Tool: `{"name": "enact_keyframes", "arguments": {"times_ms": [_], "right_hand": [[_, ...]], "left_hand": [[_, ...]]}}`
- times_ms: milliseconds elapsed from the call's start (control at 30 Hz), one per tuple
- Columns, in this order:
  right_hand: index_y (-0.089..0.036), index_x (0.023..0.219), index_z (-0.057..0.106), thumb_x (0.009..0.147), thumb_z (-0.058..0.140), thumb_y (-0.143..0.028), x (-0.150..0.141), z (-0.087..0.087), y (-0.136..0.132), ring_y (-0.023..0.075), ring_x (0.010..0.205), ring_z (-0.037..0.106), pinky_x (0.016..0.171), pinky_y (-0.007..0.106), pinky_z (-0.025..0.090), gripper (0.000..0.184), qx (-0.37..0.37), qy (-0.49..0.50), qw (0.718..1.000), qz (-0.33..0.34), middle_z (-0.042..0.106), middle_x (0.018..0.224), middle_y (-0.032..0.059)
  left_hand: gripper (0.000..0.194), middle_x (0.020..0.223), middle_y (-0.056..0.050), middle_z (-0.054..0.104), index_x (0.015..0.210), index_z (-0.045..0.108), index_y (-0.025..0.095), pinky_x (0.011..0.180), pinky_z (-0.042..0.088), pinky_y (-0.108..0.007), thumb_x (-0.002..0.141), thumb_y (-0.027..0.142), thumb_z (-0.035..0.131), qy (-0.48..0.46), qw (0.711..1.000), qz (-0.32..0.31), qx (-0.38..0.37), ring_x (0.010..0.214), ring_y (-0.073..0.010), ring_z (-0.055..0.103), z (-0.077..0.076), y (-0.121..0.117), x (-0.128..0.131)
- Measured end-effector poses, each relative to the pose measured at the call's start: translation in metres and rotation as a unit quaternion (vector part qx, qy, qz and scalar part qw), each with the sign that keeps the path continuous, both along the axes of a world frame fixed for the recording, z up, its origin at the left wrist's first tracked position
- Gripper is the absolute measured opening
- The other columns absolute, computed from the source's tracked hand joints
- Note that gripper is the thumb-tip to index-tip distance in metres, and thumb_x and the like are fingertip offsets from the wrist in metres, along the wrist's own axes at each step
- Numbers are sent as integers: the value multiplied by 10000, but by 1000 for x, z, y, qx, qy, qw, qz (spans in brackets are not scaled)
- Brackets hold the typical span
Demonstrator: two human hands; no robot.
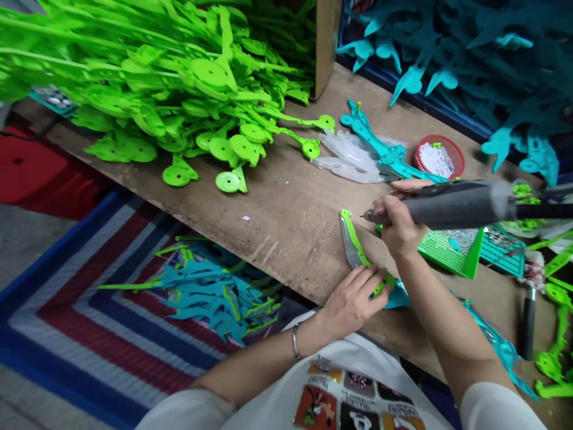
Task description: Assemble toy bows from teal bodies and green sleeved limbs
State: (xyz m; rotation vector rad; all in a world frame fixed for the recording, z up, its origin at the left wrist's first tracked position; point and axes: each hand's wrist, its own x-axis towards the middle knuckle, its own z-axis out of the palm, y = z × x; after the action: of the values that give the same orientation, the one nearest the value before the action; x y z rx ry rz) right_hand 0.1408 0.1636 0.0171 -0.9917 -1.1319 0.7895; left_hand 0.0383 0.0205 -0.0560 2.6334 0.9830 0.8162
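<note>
Around the left hand [351, 304], scuffed tabletop [293, 233].

Light: moderate, diffuse | bench [286, 233]: soft shadows | upper-right teal plastic parts [452, 45]: dim | electric screwdriver [461, 204]: blurred | edges: stretched

My single view comes from a camera on the person's head, facing forward and steeply down. It is close enough that the white shirt [286, 385] fills the near edge and both forearms reach away from me. The left hand [353, 301] and right hand [400, 227] sit right of centre. The worktop [290, 236] slants across, from far left to near right. I also look past its edge into a striped bin [58, 258] at near left.
</note>
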Motion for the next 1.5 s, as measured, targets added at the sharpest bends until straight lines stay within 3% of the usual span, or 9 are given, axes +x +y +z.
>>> {"name": "enact_keyframes", "arguments": {"times_ms": [200,400,533,700,900,1067,1267,1367,1500], "right_hand": [[-253,1003,570,838,731,-400,-28,-17,20,131,485,536,538,306,497,273,11,24,999,38,543,597,-75],[-228,878,597,806,724,-377,-29,-18,26,130,502,560,543,296,505,209,-25,-17,997,72,556,577,-64],[-223,779,598,758,748,-371,-28,-18,37,127,554,561,543,281,506,212,-61,-83,982,156,584,598,-41],[-221,788,591,744,768,-359,-29,-15,42,108,519,519,521,277,474,228,-45,-58,975,209,558,595,-53],[-247,914,622,824,747,-516,9,6,-5,115,497,525,530,295,470,310,-31,-20,995,95,540,592,-65],[-241,965,641,811,773,-443,69,23,-66,128,548,558,568,305,493,286,-58,-10,998,21,600,655,-41],[-241,1070,600,727,789,-389,123,22,-109,147,646,580,583,293,487,419,-94,9,995,-34,634,750,-33],[-246,1075,565,722,788,-377,144,18,-118,146,710,592,637,292,504,438,-115,-12,992,-48,651,823,-26],[-261,1086,552,799,758,-380,159,14,-124,151,778,613,728,308,528,373,-131,-84,986,-67,664,885,-19]], "left_hand": [[309,1436,-125,605,1289,642,178,1199,445,-459,985,196,590,0,1000,3,9,1424,-285,494,0,0,0],[304,1455,-136,595,1285,640,175,1181,463,-462,988,188,577,1,1000,-2,10,1425,-285,497,2,1,-2],[316,1467,-140,586,1298,636,181,1173,472,-475,989,184,570,5,1000,-3,6,1433,-289,490,0,0,-1],[341,1454,-122,599,1320,629,185,1186,457,-470,983,176,574,8,1000,-2,-1,1423,-284,494,-2,1,-1],[415,1470,-146,576,1363,605,186,1182,440,-526,949,213,596,18,999,-17,-31,1419,-313,480,3,0,-4],[523,1499,-216,535,1343,604,125,1182,342,-643,925,437,657,44,998,-5,-51,1415,-410,456,16,2,7],[562,1380,-192,626,1467,520,175,1177,277,-660,947,360,628,97,994,-26,-53,1237,-369,597,24,14,21],[547,1347,-172,642,1448,537,188,1156,334,-619,948,394,619,124,991,-18,-36,1159,-352,622,23,19,7],[622,1370,-152,627,1487,486,193,1173,361,-578,928,422,637,144,989,-10,-22,1221,-350,596,20,28,-32]]}}
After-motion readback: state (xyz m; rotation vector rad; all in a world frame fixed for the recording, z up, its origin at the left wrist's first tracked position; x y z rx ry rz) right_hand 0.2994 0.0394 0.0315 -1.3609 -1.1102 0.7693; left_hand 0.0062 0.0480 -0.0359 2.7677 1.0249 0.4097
